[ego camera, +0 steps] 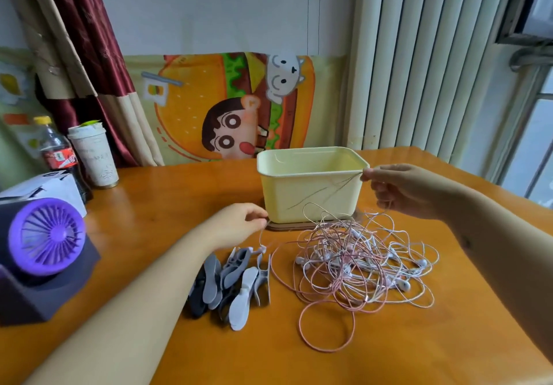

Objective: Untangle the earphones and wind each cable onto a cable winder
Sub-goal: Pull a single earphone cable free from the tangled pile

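Left hand (239, 224), right hand (401, 188): each pinching a barely visible cable (261, 236) from tangled earphones (359, 262)

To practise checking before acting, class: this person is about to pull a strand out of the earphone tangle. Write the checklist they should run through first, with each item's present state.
1. The right hand pinches a strand: ok.
2. The left hand pinches a cable: ok; whether it is the same strand, cannot tell.
3. Strand free of the earphone tangle: not ok; cable hangs from the right hand into the heap.
4. The cable winders within reach: ok, piled beside the left forearm.
5. Strand clear of the yellow tub: cannot tell; it crosses in front of the wall.
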Motion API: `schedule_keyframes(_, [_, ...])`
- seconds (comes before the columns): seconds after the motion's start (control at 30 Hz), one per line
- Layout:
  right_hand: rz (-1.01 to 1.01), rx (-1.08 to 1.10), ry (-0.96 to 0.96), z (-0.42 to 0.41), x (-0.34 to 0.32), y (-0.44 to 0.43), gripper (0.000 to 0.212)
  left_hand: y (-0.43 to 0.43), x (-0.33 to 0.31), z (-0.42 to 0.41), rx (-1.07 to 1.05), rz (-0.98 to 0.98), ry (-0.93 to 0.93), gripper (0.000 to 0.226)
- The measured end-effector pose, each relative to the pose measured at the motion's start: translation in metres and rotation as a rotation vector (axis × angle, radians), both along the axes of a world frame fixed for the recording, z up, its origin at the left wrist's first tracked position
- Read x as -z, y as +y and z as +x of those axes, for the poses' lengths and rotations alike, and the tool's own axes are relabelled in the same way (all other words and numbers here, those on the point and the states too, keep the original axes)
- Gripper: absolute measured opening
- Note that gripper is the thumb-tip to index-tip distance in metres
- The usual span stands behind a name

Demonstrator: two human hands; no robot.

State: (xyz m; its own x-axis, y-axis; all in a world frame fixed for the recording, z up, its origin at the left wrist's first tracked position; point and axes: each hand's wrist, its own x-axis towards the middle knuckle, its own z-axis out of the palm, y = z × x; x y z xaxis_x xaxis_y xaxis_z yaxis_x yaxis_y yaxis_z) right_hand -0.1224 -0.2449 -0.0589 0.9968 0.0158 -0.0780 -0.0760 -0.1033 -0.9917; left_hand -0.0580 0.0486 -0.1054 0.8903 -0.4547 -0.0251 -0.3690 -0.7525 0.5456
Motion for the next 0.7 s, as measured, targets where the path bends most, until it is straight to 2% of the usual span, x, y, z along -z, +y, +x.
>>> schedule_keyframes(0.13, [-0.084, 0.022, -0.057, 0.006, -0.002, 0.011, 0.020, 0.001, 0.006, 0.002, -0.031, 0.314, -0.003, 0.025])
schedule_keyframes(0.23, [-0.104, -0.004, -0.088, 0.008, -0.004, 0.023, 0.022, -0.005, 0.007, -0.007, 0.046, 0.399, 0.025, 0.024])
schedule_keyframes(0.33, [-0.113, -0.029, -0.108, 0.010, -0.006, 0.032, 0.022, -0.016, 0.012, -0.016, 0.138, 0.553, 0.061, 0.042])
schedule_keyframes(0.53, [-0.130, -0.031, -0.109, 0.005, -0.007, 0.038, 0.022, -0.035, 0.014, -0.021, 0.143, 0.775, 0.048, 0.063])
schedule_keyframes(0.7, [-0.151, -0.014, -0.101, 0.002, -0.010, 0.037, 0.022, -0.042, 0.012, -0.019, 0.155, 0.884, -0.028, 0.060])
